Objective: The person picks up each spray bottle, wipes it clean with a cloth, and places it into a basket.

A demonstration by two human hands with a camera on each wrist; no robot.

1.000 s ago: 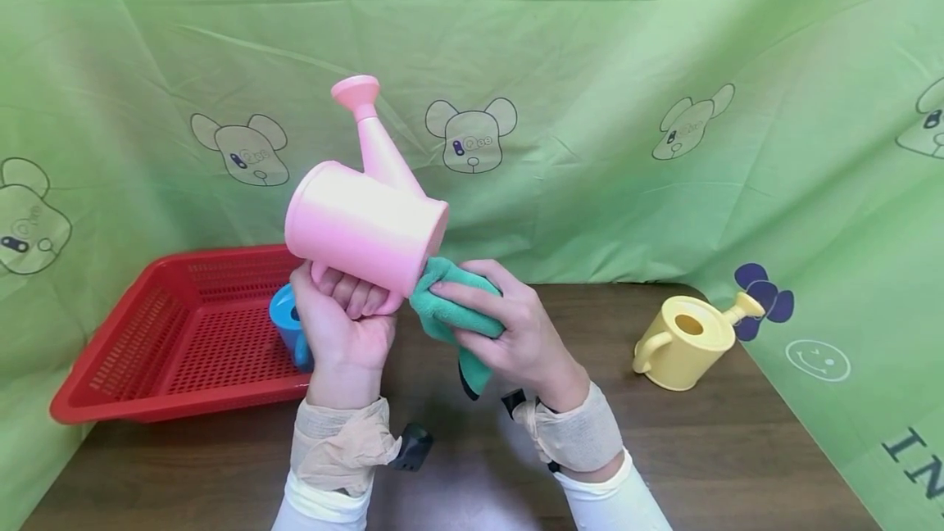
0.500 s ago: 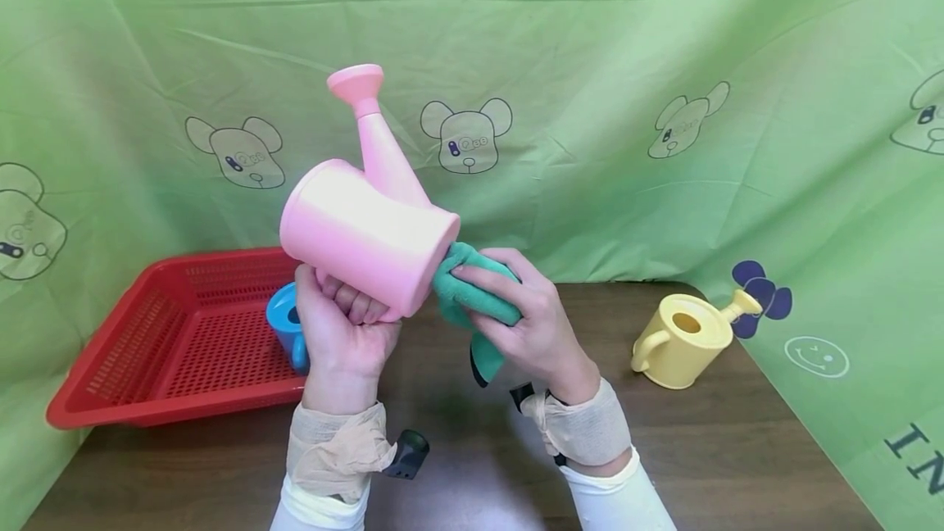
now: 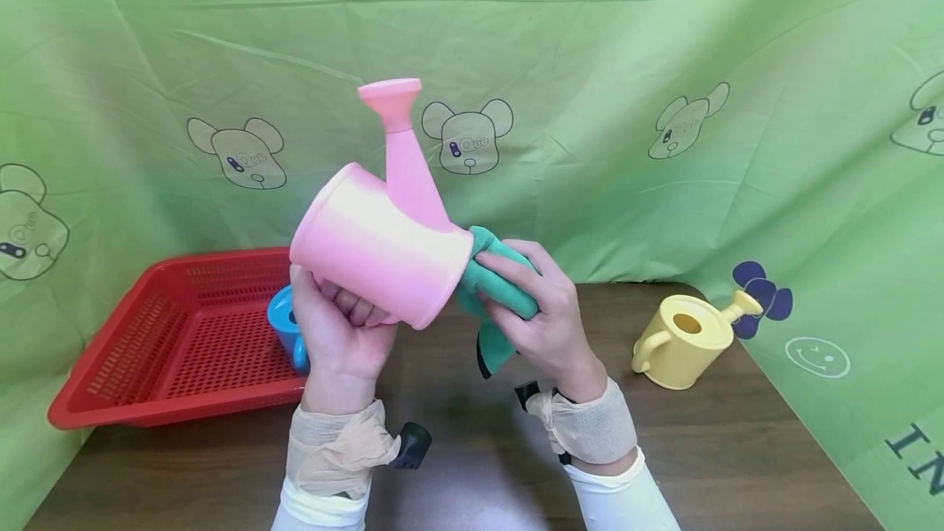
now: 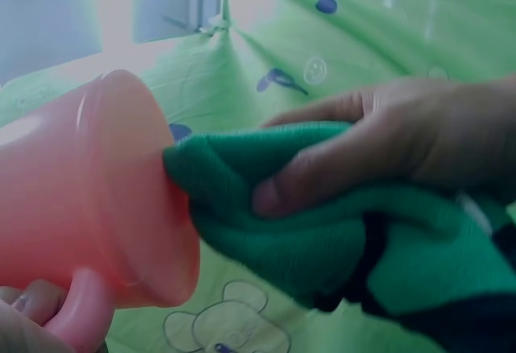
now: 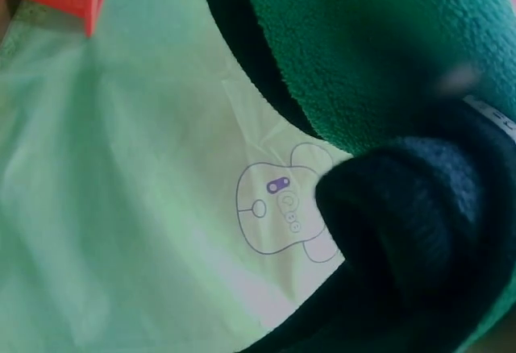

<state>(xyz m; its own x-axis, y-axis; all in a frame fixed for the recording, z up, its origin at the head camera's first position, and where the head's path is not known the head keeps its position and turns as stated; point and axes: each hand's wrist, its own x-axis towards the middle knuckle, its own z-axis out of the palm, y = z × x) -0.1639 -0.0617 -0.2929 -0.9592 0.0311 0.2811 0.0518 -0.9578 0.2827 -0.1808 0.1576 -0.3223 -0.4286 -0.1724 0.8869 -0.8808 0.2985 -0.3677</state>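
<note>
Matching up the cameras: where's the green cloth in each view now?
Head: green cloth just right of centre, in the right hand, at the pink watering can's end.
Left wrist: from the centre towards the lower right, same hand pinching it.
Right wrist: large, along the right side, reaching the top edge.
Shared landmark: mouse drawings on the green backdrop.

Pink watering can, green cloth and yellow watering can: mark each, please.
Pink watering can [image 3: 379,244], head view: side of its body.
Green cloth [image 4: 290,248], left wrist view: bunched middle.
Yellow watering can [image 3: 679,357], head view: side of its body.

White sleeves [image 3: 319,510] meet beige wraps [image 3: 338,451] carrying black cameras [image 3: 412,445].
</note>
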